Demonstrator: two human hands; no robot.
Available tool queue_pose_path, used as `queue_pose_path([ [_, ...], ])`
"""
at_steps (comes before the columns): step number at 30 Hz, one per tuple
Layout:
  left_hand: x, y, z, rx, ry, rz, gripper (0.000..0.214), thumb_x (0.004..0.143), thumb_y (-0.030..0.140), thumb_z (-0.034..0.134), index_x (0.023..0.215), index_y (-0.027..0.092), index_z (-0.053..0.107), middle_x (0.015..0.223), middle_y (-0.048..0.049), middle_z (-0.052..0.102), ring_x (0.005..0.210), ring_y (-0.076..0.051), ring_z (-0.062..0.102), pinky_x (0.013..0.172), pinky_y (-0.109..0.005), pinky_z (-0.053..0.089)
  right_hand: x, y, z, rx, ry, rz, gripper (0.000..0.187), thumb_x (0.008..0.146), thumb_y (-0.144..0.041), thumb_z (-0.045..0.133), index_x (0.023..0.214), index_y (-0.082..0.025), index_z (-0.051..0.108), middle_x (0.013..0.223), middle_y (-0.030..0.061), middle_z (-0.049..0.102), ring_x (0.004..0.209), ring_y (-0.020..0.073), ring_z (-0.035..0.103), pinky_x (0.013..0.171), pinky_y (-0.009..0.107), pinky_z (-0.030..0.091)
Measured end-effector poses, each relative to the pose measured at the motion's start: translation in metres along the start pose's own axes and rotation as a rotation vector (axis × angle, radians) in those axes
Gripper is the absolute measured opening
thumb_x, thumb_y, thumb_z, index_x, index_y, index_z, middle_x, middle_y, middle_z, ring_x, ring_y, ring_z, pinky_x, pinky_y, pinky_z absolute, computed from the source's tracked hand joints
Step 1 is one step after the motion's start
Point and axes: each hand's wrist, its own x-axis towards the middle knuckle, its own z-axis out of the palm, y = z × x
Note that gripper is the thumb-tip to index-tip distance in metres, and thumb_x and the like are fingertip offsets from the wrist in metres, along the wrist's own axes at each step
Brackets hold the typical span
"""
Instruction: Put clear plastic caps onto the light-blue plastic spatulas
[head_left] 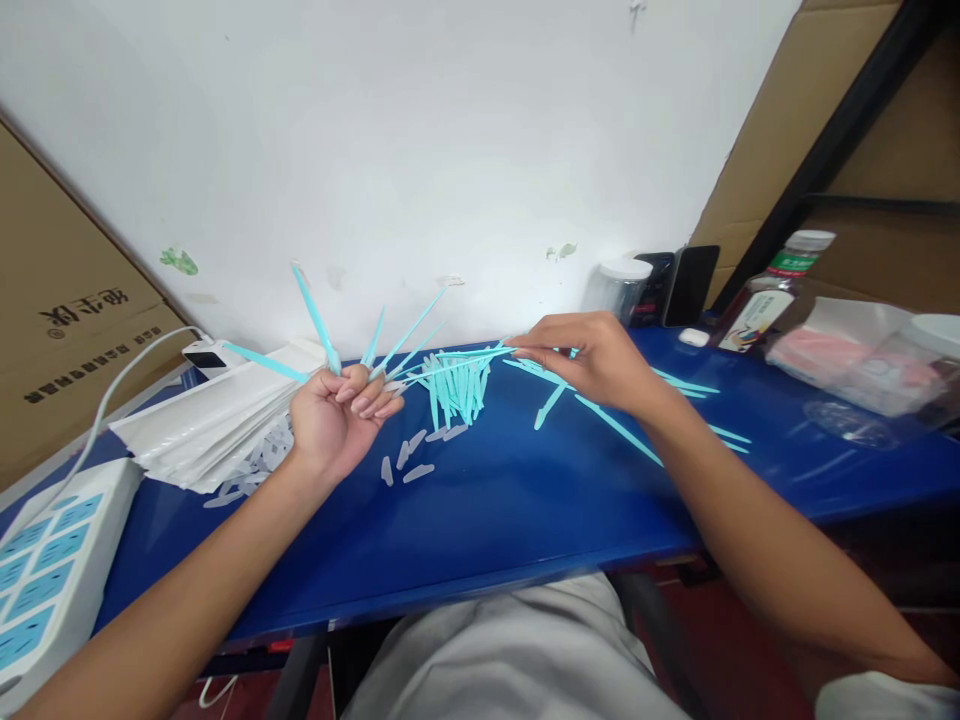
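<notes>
Over the blue worktop (495, 510), my left hand (341, 408) curls round fanned turquoise sticks (315, 318), my right hand (585, 355) pinching thin stick ends; between them, a pile (454, 390)! Leftward, upside-down dark characters and a circled R on the carton (90, 330); rightward, a bottle (765, 285), its green-and-white label (761, 312) too blurred for me to read.

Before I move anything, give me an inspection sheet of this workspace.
Surface: glossy blue tabletop, partly covered.
Job's things: slim turquoise plastic sticks, piled centre, scattered right; small translucent grey pieces, loose.
Clutter: shiny flat white packaging, left; dark bottle with white cap, right.
Hands: bare left hand holds fanned sticks; bare right hand pinches stick ends.
Cables: thin white cable near white blue-socketed power strip.
Surroundings: patchy white wall behind; brown cardboard either side.
</notes>
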Motion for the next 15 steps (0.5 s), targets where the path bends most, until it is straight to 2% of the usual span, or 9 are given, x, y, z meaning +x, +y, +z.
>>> queue_pose_path([
  [15, 0.0, -0.0004, -0.001, -0.047, 0.023, -0.02, 0.028, 0.064, 0.014, 0.051, 0.053, 0.02, 0.025, 0.05, 0.002, 0.028, 0.046, -0.011, 0.03, 0.051, -0.027, 0.04, -0.0003, 0.0003, 0.0006, -0.006, 0.002, -0.001, 0.029, 0.104, -0.04, 0.059, 0.115, -0.025, 0.082, 0.096, 0.0082, 0.08, 0.081, 0.0208, 0.072, 0.072, 0.032, 0.051],
])
